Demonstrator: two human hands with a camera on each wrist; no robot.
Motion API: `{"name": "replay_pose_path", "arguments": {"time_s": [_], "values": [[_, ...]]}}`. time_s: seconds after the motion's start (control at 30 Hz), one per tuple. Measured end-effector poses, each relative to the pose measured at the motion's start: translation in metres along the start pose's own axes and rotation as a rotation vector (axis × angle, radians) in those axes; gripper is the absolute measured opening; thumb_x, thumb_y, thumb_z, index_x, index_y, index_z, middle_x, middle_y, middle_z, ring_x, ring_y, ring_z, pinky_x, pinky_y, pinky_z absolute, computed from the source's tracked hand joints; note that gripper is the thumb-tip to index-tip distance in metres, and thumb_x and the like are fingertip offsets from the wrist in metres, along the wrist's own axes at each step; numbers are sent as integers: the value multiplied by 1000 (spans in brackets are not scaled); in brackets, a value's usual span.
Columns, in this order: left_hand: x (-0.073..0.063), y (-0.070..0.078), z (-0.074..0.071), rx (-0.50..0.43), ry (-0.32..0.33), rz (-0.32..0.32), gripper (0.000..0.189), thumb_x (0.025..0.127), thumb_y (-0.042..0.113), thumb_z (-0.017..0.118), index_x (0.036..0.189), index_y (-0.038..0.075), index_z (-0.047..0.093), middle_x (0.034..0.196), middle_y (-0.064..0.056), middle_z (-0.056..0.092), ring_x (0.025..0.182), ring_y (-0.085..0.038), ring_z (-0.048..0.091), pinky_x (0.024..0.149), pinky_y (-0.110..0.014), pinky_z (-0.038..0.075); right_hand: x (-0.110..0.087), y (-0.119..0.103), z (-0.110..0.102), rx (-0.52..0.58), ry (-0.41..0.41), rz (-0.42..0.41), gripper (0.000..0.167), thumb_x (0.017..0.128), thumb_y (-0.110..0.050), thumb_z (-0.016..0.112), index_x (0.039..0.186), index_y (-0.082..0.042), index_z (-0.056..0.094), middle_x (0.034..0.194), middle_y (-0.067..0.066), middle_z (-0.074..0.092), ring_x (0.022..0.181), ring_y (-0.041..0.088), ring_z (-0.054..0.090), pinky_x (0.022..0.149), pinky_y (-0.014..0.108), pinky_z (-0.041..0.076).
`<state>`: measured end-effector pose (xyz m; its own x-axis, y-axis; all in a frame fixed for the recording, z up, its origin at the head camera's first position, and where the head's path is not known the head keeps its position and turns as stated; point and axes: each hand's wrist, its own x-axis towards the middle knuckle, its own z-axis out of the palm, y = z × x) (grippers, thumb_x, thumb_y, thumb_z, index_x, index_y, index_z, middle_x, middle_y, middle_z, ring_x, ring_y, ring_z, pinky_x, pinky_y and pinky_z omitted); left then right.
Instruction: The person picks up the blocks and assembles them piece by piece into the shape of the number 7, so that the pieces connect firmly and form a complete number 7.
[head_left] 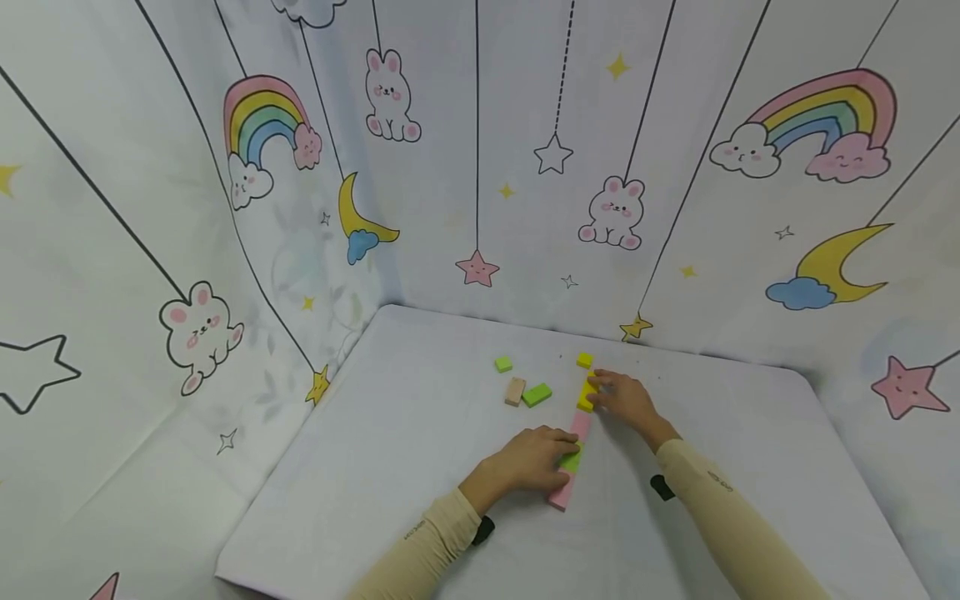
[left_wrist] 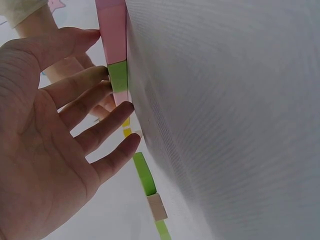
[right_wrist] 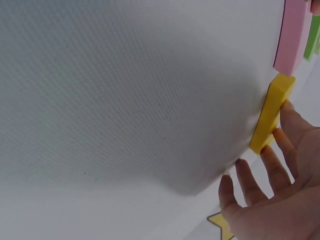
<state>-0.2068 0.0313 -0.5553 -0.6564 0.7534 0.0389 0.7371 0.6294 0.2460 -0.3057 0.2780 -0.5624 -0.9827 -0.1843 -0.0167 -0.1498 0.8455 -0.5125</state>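
Note:
A row of small blocks runs away from me across the white tabletop in the head view. It has a near pink block [head_left: 560, 497], a green block [head_left: 571, 459], another pink block [head_left: 581, 423] and a yellow block [head_left: 587, 397]. My left hand [head_left: 531, 460] rests along the row's left side, its thumb touching pink and its index finger touching green. From the right, my right hand [head_left: 626, 402] touches the yellow block [right_wrist: 270, 112] with spread fingertips; the thumb lies along its side and another fingertip is near its far end. A small yellow block [head_left: 584, 360] lies just beyond.
Left of the row lie a loose green block [head_left: 537, 395], a plain wooden block [head_left: 514, 392] and a smaller light green block [head_left: 503, 364]. Printed cloth walls [head_left: 480, 167] rise behind the table's far and left edges.

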Motion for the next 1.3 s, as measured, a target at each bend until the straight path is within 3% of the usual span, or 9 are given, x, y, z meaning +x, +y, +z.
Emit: {"name": "replay_pose_path", "arguments": {"time_s": [1.3], "values": [[4, -3, 4, -26, -6, 0, 52, 93, 32, 73, 142, 16, 66, 152, 7, 56, 135, -13, 56, 107, -29, 48, -12, 1, 3, 34, 15, -84, 44, 98, -23, 74, 136, -2, 68, 152, 17, 55, 144, 45, 44, 116, 64, 34]]}}
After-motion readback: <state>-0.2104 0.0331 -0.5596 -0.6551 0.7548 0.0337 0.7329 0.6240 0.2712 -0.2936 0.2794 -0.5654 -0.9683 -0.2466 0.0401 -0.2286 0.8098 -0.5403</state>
